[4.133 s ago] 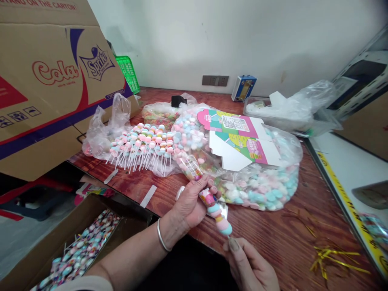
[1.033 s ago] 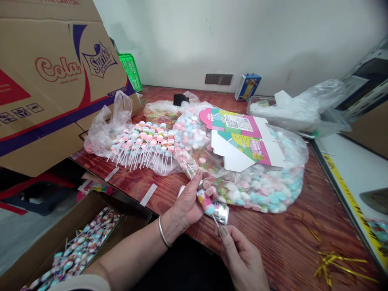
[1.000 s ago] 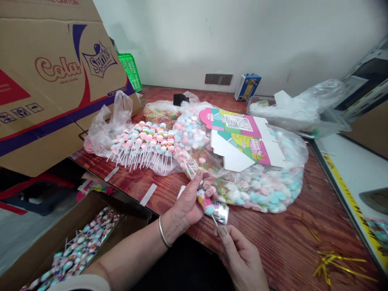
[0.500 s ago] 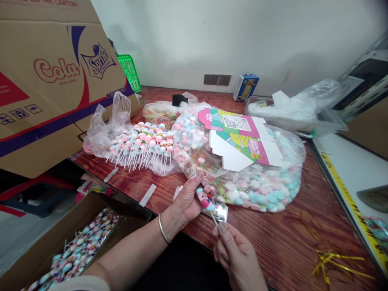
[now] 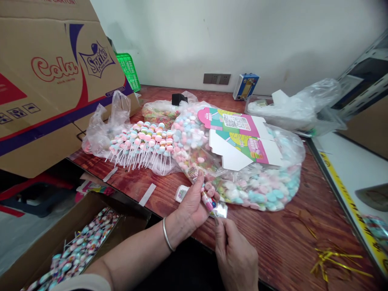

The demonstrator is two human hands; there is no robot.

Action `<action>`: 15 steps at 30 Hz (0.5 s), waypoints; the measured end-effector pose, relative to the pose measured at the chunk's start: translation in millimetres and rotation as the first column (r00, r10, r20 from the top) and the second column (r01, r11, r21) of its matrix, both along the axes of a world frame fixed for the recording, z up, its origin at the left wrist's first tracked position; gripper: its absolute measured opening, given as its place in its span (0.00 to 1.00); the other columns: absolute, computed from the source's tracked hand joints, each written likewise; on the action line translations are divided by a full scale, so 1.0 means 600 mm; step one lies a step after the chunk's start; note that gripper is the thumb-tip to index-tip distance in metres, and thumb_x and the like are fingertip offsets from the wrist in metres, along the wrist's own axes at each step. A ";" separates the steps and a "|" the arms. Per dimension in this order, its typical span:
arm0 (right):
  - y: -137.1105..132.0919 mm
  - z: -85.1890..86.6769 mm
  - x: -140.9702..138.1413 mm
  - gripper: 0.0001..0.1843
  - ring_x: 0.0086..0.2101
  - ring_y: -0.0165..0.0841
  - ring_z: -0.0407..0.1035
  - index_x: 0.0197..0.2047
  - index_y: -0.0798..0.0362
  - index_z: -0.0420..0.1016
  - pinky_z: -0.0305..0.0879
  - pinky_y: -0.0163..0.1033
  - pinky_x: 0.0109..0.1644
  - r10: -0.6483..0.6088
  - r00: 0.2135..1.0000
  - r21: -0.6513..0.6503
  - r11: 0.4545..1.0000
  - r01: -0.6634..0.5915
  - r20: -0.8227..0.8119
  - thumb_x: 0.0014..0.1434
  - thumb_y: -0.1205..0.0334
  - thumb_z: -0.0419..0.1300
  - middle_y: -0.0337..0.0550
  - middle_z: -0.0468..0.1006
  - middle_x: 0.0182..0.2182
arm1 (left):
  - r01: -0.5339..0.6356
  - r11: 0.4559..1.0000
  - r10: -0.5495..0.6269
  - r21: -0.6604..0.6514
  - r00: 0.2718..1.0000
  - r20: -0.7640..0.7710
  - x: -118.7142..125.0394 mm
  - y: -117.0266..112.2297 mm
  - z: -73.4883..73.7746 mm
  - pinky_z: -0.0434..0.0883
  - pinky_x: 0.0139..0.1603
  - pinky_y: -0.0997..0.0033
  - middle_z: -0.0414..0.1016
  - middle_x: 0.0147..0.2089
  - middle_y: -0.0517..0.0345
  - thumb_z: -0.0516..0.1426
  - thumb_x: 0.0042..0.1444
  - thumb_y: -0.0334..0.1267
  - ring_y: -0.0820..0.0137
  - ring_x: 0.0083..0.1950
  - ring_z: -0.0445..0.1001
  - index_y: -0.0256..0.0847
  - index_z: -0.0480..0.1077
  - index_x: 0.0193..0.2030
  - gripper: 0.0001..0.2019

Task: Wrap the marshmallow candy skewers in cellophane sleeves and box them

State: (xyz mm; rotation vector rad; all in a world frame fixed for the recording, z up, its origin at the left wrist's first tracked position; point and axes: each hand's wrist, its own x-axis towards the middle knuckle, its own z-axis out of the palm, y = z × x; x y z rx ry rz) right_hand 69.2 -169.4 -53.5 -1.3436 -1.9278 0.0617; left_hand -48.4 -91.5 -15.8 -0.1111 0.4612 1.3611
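Observation:
My left hand (image 5: 192,208) is closed around a marshmallow lollipop (image 5: 208,201) in a clear printed wrapper, just over the table's front edge. The wrapper's printed upper end (image 5: 193,173) sticks out above my thumb. My right hand (image 5: 236,252) pinches at the lollipop's lower end, where the stick is hidden by my fingers. Below my left fingers lies a shiny wrapper (image 5: 222,210). A small white printed packet (image 5: 181,193) rests left of the left hand. Unwrapped marshmallow lollipops (image 5: 145,139) with white sticks lie bunched on a plastic bag further left.
A big clear bag of pastel marshmallows (image 5: 266,190) carries a flattened colourful box (image 5: 239,129). Gold twist ties (image 5: 330,258) lie at right. Lower left, an open carton (image 5: 133,226) holds wrapped candies (image 5: 79,246). A large cardboard box (image 5: 60,101) stands at left.
My right hand has moved up along the stick to the wrapper's lower end, covering the stick. My left hand has shifted slightly right, uncovering more of the white packet.

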 end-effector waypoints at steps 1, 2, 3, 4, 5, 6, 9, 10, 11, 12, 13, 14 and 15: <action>0.001 0.000 0.000 0.15 0.20 0.30 0.68 0.35 0.53 0.73 0.56 0.35 0.25 0.003 1.000 0.012 1.000 -0.003 0.015 0.68 0.59 0.49 0.40 0.75 0.21 | -0.003 1.000 0.002 -0.005 1.000 -0.013 0.000 0.000 -0.002 0.68 0.26 0.81 0.58 0.21 0.68 0.65 0.52 0.43 0.82 0.20 0.59 0.37 0.64 0.30 0.14; 0.001 -0.001 0.000 0.14 0.20 0.31 0.69 0.37 0.54 0.73 0.57 0.35 0.26 0.003 0.999 0.025 1.000 -0.004 0.035 0.68 0.59 0.49 0.40 0.77 0.22 | -0.010 1.000 0.010 -0.013 1.000 -0.029 -0.001 0.000 -0.003 0.68 0.26 0.80 0.59 0.22 0.68 0.65 0.52 0.43 0.82 0.21 0.59 0.37 0.64 0.30 0.15; 0.000 -0.001 0.000 0.13 0.21 0.31 0.70 0.40 0.54 0.73 0.57 0.35 0.27 0.001 0.998 0.045 0.999 -0.004 0.061 0.68 0.60 0.49 0.41 0.78 0.24 | -0.022 1.000 0.021 -0.017 0.999 -0.048 -0.001 0.000 -0.003 0.69 0.27 0.79 0.59 0.22 0.68 0.65 0.51 0.43 0.82 0.21 0.60 0.37 0.64 0.30 0.15; -0.001 -0.002 -0.001 0.13 0.20 0.31 0.70 0.41 0.54 0.74 0.58 0.35 0.27 -0.001 0.996 0.063 0.998 -0.004 0.086 0.67 0.60 0.50 0.41 0.78 0.24 | -0.026 1.000 0.025 -0.014 0.998 -0.064 -0.001 -0.001 -0.004 0.69 0.28 0.79 0.60 0.22 0.68 0.66 0.50 0.43 0.82 0.21 0.60 0.37 0.64 0.31 0.15; -0.001 -0.002 -0.001 0.13 0.20 0.31 0.69 0.42 0.54 0.74 0.57 0.35 0.26 -0.003 0.995 0.069 0.998 -0.004 0.098 0.68 0.61 0.49 0.41 0.78 0.23 | -0.019 1.000 0.019 -0.004 0.997 -0.078 0.001 -0.002 -0.004 0.69 0.29 0.79 0.60 0.23 0.68 0.66 0.50 0.43 0.82 0.21 0.60 0.37 0.65 0.31 0.15; -0.001 -0.002 -0.002 0.14 0.19 0.31 0.68 0.40 0.54 0.74 0.57 0.35 0.26 -0.005 0.996 0.055 0.999 0.000 0.092 0.68 0.61 0.48 0.41 0.77 0.22 | -0.004 1.000 0.005 0.008 0.995 -0.099 0.004 -0.005 -0.004 0.68 0.29 0.79 0.60 0.23 0.68 0.66 0.50 0.43 0.82 0.21 0.60 0.37 0.65 0.32 0.15; 0.001 -0.001 -0.008 0.18 0.18 0.32 0.68 0.33 0.52 0.73 0.55 0.35 0.23 -0.013 1.000 -0.079 0.997 0.013 0.007 0.69 0.58 0.46 0.40 0.75 0.19 | 0.056 0.998 -0.051 0.022 0.982 -0.181 0.018 -0.017 -0.004 0.66 0.28 0.78 0.59 0.22 0.70 0.67 0.48 0.45 0.82 0.20 0.59 0.37 0.66 0.34 0.17; 0.003 -0.001 -0.010 0.19 0.18 0.32 0.69 0.32 0.51 0.72 0.55 0.35 0.22 -0.017 1.000 -0.128 0.992 0.014 -0.021 0.69 0.57 0.45 0.40 0.75 0.19 | 0.065 0.998 -0.058 0.023 0.974 -0.219 0.024 -0.022 -0.003 0.65 0.29 0.77 0.59 0.21 0.70 0.67 0.47 0.46 0.81 0.21 0.60 0.37 0.66 0.35 0.18; 0.004 -0.002 -0.012 0.20 0.17 0.32 0.69 0.32 0.51 0.72 0.55 0.35 0.21 -0.017 0.999 -0.173 0.985 0.009 -0.042 0.69 0.56 0.45 0.40 0.76 0.19 | 0.069 0.997 -0.058 0.034 0.963 -0.262 0.028 -0.026 -0.003 0.65 0.30 0.76 0.60 0.21 0.69 0.67 0.46 0.48 0.80 0.22 0.61 0.38 0.66 0.34 0.19; 0.005 -0.003 -0.012 0.20 0.17 0.32 0.70 0.32 0.51 0.72 0.56 0.34 0.21 -0.014 0.998 -0.220 0.975 0.000 -0.061 0.69 0.55 0.44 0.40 0.76 0.19 | 0.077 0.996 -0.057 0.053 0.949 -0.310 0.032 -0.031 -0.002 0.64 0.31 0.76 0.60 0.21 0.68 0.67 0.45 0.49 0.78 0.24 0.63 0.37 0.66 0.33 0.20; 0.006 -0.004 -0.012 0.20 0.17 0.33 0.70 0.34 0.51 0.72 0.57 0.34 0.20 -0.006 0.997 -0.266 0.964 -0.016 -0.082 0.69 0.55 0.44 0.39 0.76 0.19 | 0.092 0.993 -0.057 0.079 0.932 -0.358 0.034 -0.035 -0.002 0.64 0.31 0.75 0.60 0.21 0.67 0.67 0.46 0.50 0.76 0.25 0.65 0.37 0.66 0.31 0.20; 0.007 -0.006 -0.012 0.20 0.18 0.33 0.71 0.36 0.51 0.73 0.59 0.34 0.21 -0.001 0.994 -0.306 0.952 -0.032 -0.106 0.69 0.54 0.43 0.40 0.78 0.21 | 0.109 0.988 -0.056 0.108 0.911 -0.409 0.036 -0.039 -0.002 0.63 0.32 0.75 0.61 0.21 0.65 0.66 0.46 0.50 0.76 0.26 0.65 0.37 0.65 0.29 0.20; 0.008 -0.008 -0.010 0.20 0.20 0.33 0.73 0.39 0.51 0.74 0.61 0.34 0.22 0.000 0.992 -0.332 0.942 -0.043 -0.128 0.69 0.54 0.43 0.41 0.79 0.23 | 0.131 0.982 -0.057 0.133 0.888 -0.456 0.038 -0.043 -0.002 0.62 0.32 0.75 0.62 0.21 0.64 0.66 0.48 0.50 0.75 0.27 0.65 0.37 0.64 0.27 0.19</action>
